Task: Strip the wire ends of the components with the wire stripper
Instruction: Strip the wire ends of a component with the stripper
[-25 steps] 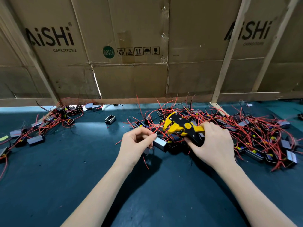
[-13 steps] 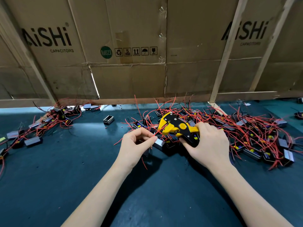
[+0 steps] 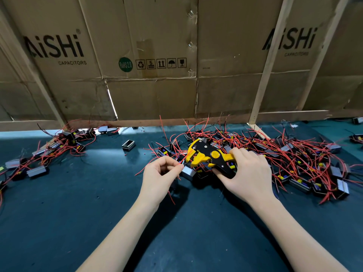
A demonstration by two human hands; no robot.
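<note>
My right hand [image 3: 248,173] grips the handles of a yellow and black wire stripper [image 3: 209,156], its jaws pointing left. My left hand [image 3: 160,176] pinches a thin red wire [image 3: 183,160] between thumb and forefinger, and the wire's end reaches the stripper's jaws. That wire belongs to a small grey box component [image 3: 187,171] lying just right of my left fingertips. A big pile of similar components with red wires [image 3: 294,161] spreads behind and right of my right hand.
A smaller heap of components [image 3: 49,152] lies at the left on the dark green mat [image 3: 78,213]. One empty black casing [image 3: 128,145] sits alone between the heaps. Cardboard panels [image 3: 157,55] on a wooden frame wall off the back.
The stripper has tilted a little and its jaws now meet the red wire's end. My left hand keeps the same pinch; both hands have barely shifted.
</note>
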